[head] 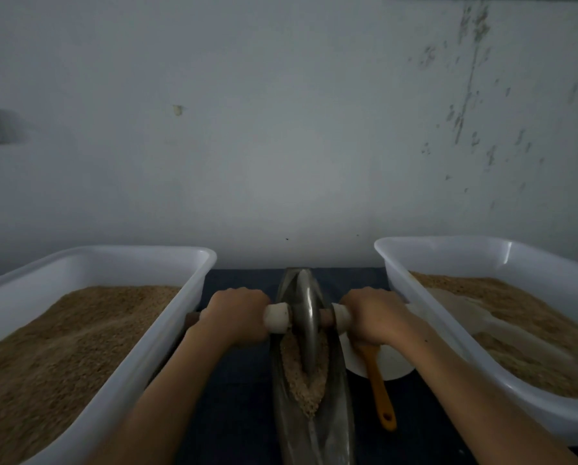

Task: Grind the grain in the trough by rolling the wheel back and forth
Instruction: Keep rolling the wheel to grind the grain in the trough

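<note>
Two hands work here, and the only view is from the head camera, looking down on them. The left hand is curled around the left end of the axle, and the right hand is curled around the right end, knuckles up. Between the hands stands the metal wheel, upright in the narrow metal trough, with a pale collar on each side, just beside each hand. The grain lies in the groove of the trough, mostly on the side of the wheel nearer to the person, where it makes a pointed heap against the rim. Beyond the hands, the far tip of the trough is close to the wall.

Outside the left hand is a white tub full of brown grain. Outside the right hand is a second white tub, also with grain in it. Just under the right hand lies a white dish with an orange-handled tool on it.

The step in hand seems to be a rolling stroke, with the wheel toward the far part of the trough. The next move probably calls for pulling both hands back evenly, with weight on the axle, so that the wheel passes over the heap and does not tilt.
</note>
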